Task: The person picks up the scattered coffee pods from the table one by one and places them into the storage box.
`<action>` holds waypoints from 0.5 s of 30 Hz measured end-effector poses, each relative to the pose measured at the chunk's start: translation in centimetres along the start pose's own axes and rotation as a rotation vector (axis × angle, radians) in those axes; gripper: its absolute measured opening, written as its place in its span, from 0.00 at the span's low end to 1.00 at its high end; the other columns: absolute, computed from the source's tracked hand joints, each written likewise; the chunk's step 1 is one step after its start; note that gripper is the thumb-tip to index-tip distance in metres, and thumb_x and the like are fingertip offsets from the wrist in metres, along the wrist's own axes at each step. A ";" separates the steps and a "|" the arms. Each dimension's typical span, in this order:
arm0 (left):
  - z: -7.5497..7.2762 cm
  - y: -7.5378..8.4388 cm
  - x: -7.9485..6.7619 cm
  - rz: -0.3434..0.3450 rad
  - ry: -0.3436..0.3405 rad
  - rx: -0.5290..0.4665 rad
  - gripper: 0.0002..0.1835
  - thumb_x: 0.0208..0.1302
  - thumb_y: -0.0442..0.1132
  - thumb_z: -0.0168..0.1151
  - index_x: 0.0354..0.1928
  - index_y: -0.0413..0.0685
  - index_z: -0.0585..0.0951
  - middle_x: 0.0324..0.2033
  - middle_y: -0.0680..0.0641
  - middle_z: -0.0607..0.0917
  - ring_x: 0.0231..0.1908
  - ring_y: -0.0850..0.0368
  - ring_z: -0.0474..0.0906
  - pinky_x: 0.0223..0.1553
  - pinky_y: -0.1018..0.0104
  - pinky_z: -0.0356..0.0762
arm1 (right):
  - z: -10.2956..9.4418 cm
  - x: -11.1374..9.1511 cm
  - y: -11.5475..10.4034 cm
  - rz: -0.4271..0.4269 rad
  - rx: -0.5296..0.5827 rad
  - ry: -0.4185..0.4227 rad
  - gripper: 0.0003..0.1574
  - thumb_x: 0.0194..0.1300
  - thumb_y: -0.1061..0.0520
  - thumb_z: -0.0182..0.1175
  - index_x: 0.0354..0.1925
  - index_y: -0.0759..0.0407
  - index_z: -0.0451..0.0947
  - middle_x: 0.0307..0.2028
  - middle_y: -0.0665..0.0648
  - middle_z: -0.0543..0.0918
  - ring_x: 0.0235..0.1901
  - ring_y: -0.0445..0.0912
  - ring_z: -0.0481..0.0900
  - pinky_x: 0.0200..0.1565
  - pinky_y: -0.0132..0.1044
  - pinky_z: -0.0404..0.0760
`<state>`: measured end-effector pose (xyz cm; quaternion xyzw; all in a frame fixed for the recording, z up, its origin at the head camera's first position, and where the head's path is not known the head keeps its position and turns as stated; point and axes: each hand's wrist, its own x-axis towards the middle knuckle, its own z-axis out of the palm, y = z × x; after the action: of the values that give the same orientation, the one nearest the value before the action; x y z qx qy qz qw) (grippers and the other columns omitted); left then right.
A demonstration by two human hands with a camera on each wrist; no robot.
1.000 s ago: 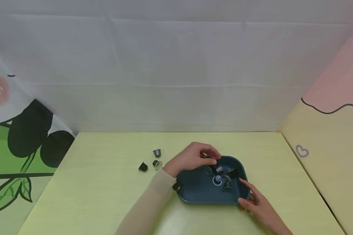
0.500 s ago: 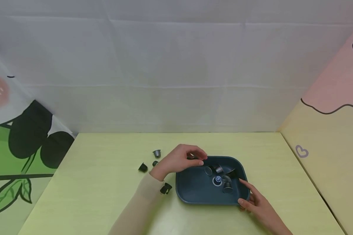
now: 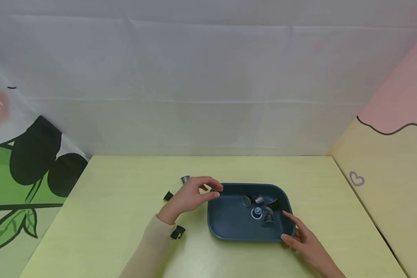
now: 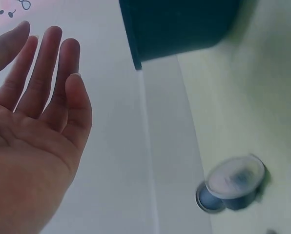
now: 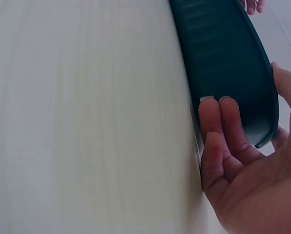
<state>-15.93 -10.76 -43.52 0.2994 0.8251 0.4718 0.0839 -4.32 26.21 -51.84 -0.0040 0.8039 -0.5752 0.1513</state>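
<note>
Left hand (image 3: 191,196) is kinda hanging loose and empty by the left end of the blue tray (image 3: 227,222), right hand (image 3: 305,244) is gripping the other end, and some pods (image 3: 269,222) are lying inside.

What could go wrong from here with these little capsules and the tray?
First, in the head view the left hand partly overlaps the grey capsule and sits close to the black capsule, so a careless sweep might knock one away. Second, the right hand grips one end of the tray; a jerk or tilt there could make the loose capsules inside roll or spill.
</note>
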 end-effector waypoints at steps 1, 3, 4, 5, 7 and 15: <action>-0.2 -0.2 -0.3 -0.010 0.008 0.000 0.09 0.67 0.43 0.67 0.48 0.56 0.85 0.45 0.54 0.87 0.47 0.64 0.80 0.49 0.48 0.76 | 0.0 0.0 0.0 0.001 -0.001 0.000 0.42 0.72 0.56 0.61 0.75 0.54 0.54 0.30 0.62 0.81 0.29 0.50 0.80 0.33 0.35 0.78; -0.6 -0.6 -1.0 -0.017 0.026 0.007 0.09 0.68 0.43 0.66 0.48 0.56 0.85 0.45 0.52 0.87 0.47 0.63 0.80 0.49 0.44 0.75 | 0.0 0.0 0.0 0.002 0.002 0.003 0.41 0.71 0.56 0.61 0.75 0.54 0.54 0.30 0.62 0.81 0.29 0.50 0.80 0.33 0.35 0.78; -0.8 -0.7 -1.3 -0.022 0.038 0.021 0.09 0.67 0.42 0.67 0.48 0.56 0.85 0.44 0.53 0.87 0.47 0.62 0.80 0.49 0.44 0.75 | 0.0 0.0 0.0 0.002 0.005 0.003 0.41 0.71 0.56 0.61 0.75 0.54 0.54 0.30 0.62 0.81 0.30 0.50 0.81 0.33 0.35 0.78; -1.0 -0.9 -1.6 -0.026 0.050 0.035 0.09 0.67 0.42 0.67 0.48 0.56 0.85 0.44 0.54 0.87 0.48 0.62 0.80 0.49 0.44 0.75 | 0.0 0.0 0.0 -0.006 0.009 0.000 0.41 0.72 0.56 0.61 0.75 0.55 0.54 0.30 0.62 0.81 0.30 0.50 0.81 0.33 0.35 0.78; -1.3 -1.2 -2.3 -0.030 0.073 0.058 0.09 0.67 0.41 0.67 0.48 0.54 0.85 0.44 0.56 0.87 0.48 0.58 0.80 0.48 0.46 0.76 | 0.0 0.0 0.0 -0.012 0.013 -0.003 0.41 0.72 0.56 0.61 0.75 0.55 0.54 0.30 0.62 0.81 0.30 0.50 0.81 0.34 0.35 0.78; -2.5 -2.6 -4.6 -0.081 0.155 0.111 0.11 0.64 0.38 0.70 0.47 0.57 0.85 0.45 0.54 0.85 0.46 0.47 0.79 0.49 0.46 0.76 | 0.0 0.0 0.2 -0.034 0.015 -0.003 0.41 0.72 0.57 0.61 0.75 0.56 0.54 0.29 0.62 0.82 0.29 0.50 0.81 0.33 0.35 0.78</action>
<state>-14.33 -16.16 -45.01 0.2326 0.8654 0.4433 0.0219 -4.32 26.27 -52.07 -0.0174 0.7991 -0.5838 0.1425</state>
